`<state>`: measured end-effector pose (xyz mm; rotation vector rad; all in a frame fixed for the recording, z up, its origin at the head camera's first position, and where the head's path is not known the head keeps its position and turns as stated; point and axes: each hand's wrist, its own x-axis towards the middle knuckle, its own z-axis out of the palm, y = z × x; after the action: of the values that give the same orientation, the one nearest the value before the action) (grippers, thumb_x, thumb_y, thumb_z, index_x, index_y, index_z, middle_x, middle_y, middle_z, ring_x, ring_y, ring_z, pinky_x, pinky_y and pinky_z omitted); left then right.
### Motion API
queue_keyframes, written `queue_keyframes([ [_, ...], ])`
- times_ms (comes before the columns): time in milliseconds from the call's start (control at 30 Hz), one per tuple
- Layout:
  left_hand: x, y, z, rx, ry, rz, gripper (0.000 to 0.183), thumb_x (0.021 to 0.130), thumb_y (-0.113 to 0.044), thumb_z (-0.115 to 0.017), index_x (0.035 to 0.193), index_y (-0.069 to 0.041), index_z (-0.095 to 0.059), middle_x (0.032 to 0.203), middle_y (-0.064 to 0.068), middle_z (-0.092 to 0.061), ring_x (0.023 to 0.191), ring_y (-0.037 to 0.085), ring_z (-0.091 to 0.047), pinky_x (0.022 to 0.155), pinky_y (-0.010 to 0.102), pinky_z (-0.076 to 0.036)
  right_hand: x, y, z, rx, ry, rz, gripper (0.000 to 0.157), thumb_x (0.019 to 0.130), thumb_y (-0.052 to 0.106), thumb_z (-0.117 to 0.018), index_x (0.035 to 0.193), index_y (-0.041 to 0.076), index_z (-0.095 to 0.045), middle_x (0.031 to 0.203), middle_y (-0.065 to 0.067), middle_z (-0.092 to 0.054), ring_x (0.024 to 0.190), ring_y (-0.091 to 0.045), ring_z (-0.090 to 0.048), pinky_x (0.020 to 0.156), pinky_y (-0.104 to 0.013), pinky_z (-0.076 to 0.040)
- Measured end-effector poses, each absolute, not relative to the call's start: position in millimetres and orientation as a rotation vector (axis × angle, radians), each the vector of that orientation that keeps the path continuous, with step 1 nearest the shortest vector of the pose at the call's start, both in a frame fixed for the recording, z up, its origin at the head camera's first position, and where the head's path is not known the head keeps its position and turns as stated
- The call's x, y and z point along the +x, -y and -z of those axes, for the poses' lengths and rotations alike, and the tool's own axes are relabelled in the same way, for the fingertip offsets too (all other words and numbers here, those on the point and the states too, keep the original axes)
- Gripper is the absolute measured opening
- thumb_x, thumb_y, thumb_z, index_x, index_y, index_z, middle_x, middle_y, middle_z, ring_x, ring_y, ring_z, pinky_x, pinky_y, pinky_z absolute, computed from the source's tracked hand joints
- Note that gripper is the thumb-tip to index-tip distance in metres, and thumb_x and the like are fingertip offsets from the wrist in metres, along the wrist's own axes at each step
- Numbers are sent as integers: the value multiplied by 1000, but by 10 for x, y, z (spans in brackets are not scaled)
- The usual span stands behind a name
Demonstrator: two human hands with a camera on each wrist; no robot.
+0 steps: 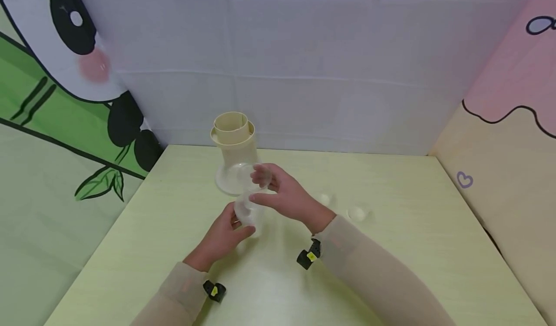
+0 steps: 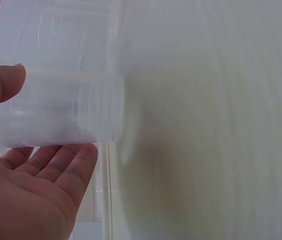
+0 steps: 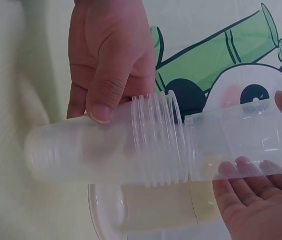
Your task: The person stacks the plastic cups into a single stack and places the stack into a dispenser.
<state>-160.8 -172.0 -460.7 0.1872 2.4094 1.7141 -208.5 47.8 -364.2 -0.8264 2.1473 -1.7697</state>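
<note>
A stack of nested clear plastic cups (image 3: 91, 150) lies sideways in my left hand (image 1: 221, 234); the thumb is on one side and the fingers on the other. Several rims show at the stack's open end in the right wrist view. My right hand (image 1: 288, 195) holds a single clear plastic cup (image 3: 235, 140) between thumb and fingers. Its narrower end faces the stack's rims, close to them; whether they touch I cannot tell. In the left wrist view the left fingertips lie against the side of the stack (image 2: 56, 107).
Behind the hands stands a cream cylindrical container (image 1: 232, 130) with a wide clear base. Two small clear pieces (image 1: 357, 214), faint against the pale table (image 1: 412, 268), are to the right of the right hand. A white cloth backdrop (image 1: 304, 50) rises at the table's far edge.
</note>
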Motion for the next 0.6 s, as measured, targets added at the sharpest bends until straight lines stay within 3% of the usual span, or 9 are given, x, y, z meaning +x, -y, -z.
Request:
queue_keyframes([
  [267,-1627,1728,4632,204,-2421,-1717,72,95,-13,-76,154,-9,-33,157,12,-42,142,33,-45,113,48,-42,-2130,-422,3675,-835,-2155,1757,63,94,13,-76,149,7,-46,139,-8,-59,130,-22,-56,115,-37,-40],
  [600,-1637,1713,4647,193,-2441,-1705,71,96,-9,-74,154,-8,-33,157,14,-42,142,34,-45,112,48,-42,-2139,-403,3760,-813,-2136,1754,62,93,15,-77,147,8,-47,139,-7,-59,129,-22,-56,115,-40,-40],
])
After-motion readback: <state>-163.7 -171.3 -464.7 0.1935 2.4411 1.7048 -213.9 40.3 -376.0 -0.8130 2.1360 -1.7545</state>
